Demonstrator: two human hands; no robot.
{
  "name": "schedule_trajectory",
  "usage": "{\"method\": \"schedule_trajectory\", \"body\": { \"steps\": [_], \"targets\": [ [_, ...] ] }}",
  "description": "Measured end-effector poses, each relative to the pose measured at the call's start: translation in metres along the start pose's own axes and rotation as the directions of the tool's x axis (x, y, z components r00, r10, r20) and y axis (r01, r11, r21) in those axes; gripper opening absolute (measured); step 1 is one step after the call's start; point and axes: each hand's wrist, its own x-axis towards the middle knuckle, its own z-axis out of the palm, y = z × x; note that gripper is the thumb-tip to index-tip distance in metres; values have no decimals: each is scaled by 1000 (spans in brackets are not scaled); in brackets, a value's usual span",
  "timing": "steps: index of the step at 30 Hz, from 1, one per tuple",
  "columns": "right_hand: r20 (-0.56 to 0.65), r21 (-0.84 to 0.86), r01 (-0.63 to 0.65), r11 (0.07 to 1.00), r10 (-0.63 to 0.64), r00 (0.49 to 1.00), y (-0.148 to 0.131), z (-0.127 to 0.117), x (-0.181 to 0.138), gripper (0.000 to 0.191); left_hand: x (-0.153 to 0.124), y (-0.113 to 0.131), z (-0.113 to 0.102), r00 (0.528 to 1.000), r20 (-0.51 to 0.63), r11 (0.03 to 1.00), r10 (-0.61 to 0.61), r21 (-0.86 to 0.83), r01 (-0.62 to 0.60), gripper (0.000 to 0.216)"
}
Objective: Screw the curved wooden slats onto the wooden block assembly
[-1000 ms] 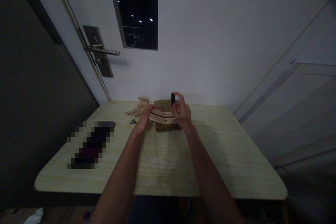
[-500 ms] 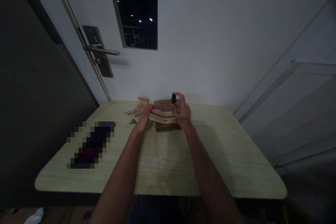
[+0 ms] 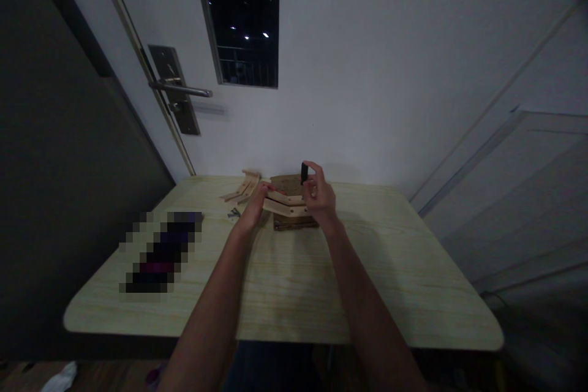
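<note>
My left hand (image 3: 252,211) presses on the left end of light wooden slats (image 3: 285,203) that lie across a darker brown perforated board (image 3: 294,220) at the far side of the table. My right hand (image 3: 320,198) is over the slats' right end, its fingers pinching a small black handle (image 3: 304,172) that stands upright like a little screwdriver. Its tip is hidden behind the fingers.
More loose wooden slats (image 3: 242,188) and small dark screws (image 3: 233,213) lie left of the board. A blurred dark object (image 3: 160,251) rests on the pale wooden table (image 3: 285,282) at left. A white wall, a door with a metal lever handle (image 3: 179,90) and a dark window stand behind.
Both hands stay in place on the slats; the right hand's fingers shift slightly around the black handle. The view has shifted a little.
</note>
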Motion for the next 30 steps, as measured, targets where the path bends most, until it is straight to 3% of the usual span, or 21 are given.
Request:
{"method": "schedule_trajectory", "body": {
  "steps": [30],
  "targets": [
    [26, -6, 15, 1000, -15, 1000, 3, 1, 1, 45, -1, 1, 0, 999, 23, 999, 28, 21, -29, 36]
  ]
}}
